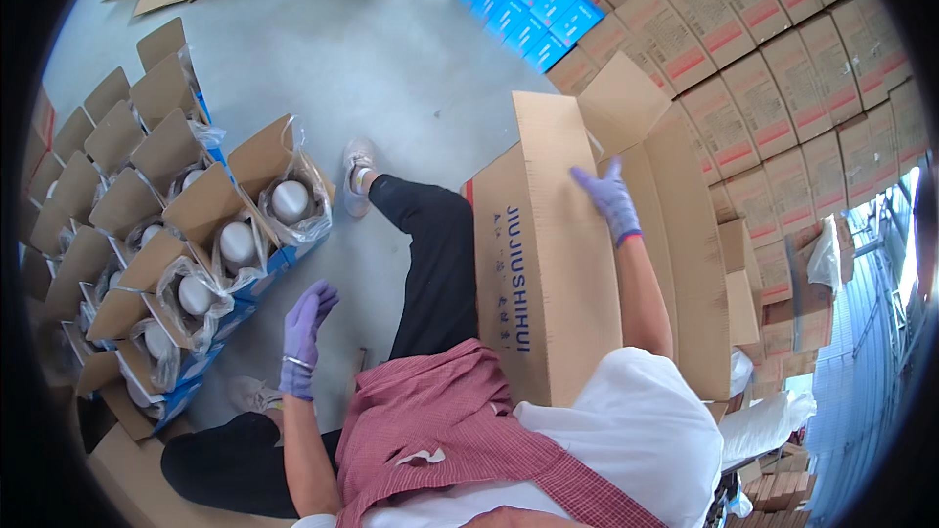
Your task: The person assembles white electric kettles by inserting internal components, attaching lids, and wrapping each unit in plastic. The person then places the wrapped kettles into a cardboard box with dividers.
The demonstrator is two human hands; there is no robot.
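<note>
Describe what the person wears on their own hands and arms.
Both the left hand and the right hand wear thin lavender-purple gloves. A slim silver bangle circles the left wrist. The forearms are bare; white short sleeves show above them.

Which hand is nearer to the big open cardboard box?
Right. The right hand rests on the top edge of the big cardboard box; the left hand is apart from it, open in the air, closer to the small open boxes.

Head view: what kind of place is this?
Most likely a warehouse or packing area. Stacks of sealed cartons fill the right side, rows of small open boxes holding bagged white round items sit on a bare concrete floor, and the gloved right hand rests on a large open carton.
</note>
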